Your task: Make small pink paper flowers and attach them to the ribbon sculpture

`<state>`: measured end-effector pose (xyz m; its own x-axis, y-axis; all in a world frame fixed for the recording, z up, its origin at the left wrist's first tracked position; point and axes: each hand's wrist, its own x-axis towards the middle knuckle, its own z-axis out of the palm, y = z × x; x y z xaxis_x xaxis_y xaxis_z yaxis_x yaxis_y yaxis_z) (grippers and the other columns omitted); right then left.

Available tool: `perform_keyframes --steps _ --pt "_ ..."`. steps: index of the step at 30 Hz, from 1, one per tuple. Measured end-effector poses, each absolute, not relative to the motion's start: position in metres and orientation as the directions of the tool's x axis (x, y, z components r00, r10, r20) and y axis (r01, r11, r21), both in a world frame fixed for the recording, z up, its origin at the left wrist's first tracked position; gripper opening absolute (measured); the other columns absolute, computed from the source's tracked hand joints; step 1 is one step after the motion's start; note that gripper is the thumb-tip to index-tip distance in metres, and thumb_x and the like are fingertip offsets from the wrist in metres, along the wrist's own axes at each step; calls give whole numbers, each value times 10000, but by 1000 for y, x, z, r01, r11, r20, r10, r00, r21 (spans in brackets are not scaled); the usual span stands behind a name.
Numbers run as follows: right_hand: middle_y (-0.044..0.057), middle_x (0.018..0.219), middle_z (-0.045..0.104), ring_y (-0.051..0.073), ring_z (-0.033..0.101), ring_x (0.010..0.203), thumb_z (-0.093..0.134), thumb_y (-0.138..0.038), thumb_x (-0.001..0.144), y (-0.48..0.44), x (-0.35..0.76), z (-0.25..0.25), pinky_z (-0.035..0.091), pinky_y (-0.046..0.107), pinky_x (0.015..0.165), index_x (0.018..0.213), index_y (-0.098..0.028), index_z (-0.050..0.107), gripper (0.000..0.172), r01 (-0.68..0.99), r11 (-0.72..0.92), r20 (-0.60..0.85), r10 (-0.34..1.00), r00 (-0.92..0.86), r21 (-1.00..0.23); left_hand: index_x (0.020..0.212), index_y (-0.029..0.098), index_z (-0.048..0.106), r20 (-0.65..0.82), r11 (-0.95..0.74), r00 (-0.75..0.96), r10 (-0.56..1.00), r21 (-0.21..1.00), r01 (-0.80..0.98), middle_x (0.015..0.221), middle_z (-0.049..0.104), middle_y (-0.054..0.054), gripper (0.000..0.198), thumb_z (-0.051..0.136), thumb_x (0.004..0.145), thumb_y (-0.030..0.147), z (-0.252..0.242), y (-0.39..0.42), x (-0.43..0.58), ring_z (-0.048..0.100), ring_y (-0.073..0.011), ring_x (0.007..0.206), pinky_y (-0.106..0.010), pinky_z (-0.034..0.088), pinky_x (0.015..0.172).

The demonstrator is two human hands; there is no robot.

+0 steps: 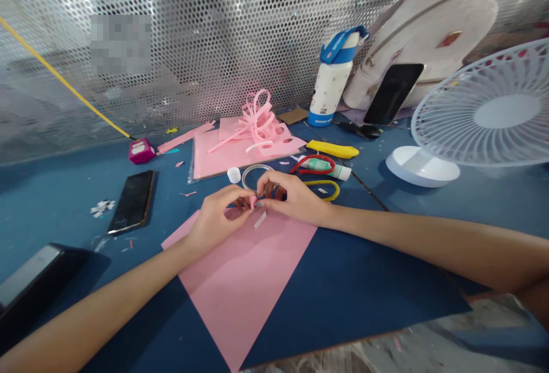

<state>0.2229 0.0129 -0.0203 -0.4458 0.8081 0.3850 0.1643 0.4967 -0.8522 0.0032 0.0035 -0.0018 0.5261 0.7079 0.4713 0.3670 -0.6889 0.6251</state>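
A blue table (386, 281) fills the view, closed off at the back by a perforated metal screen (206, 35). Right of the grip and well apart from it stands a white fan (493, 112). Beyond the grip to the right a pale bag (433, 24) leans on the screen, zipped shut so its contents are hidden, with a dark phone (392, 92) propped against it. Under the grip lies a pink sheet (240, 287), one corner pointing toward the near table edge. Just beyond the grip is a stack (214, 158) of pink sheets with curled pink offcuts (257, 118) on top. A white bottle (332, 84) with a blue lid stands closed beside the bag; what it holds cannot be seen. Left of the grip a second phone (132, 201) lies flat. Close behind the grip lie a tube (330, 168) and its loose white cap (234, 174). The left hand (214, 218) and right hand (291, 198) meet fingertip to fingertip, both pinched together on a small pink strip (253, 201) held just above the sheet.
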Motion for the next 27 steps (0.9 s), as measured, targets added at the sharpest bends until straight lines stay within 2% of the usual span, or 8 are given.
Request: perform_keyframes --steps 15,23,27 --pt "-13 884 601 118 583 769 735 -242 869 15 223 -21 434 235 630 910 -193 559 187 138 457 340 802 -491 -879 976 203 733 438 -681 563 701 645 347 887 722 -10 183 699 867 60 -4 6 0 684 -123 770 -240 568 750" --pt "16 1025 632 121 627 805 735 -266 860 13 223 -20 461 227 604 1067 -205 565 275 151 410 293 823 -486 -900 1006 198 729 422 -682 570 705 624 382 900 721 -10 205 705 869 49 -3 5 1 694 -135 814 -236 554 781" --pt "10 974 666 115 618 774 725 -243 864 15 223 -21 453 230 608 1037 -191 607 215 154 413 289 816 -501 -898 1005 199 731 427 -694 574 699 599 399 875 711 -3 188 709 881 60 -3 5 1 684 -124 771 -222 548 754"
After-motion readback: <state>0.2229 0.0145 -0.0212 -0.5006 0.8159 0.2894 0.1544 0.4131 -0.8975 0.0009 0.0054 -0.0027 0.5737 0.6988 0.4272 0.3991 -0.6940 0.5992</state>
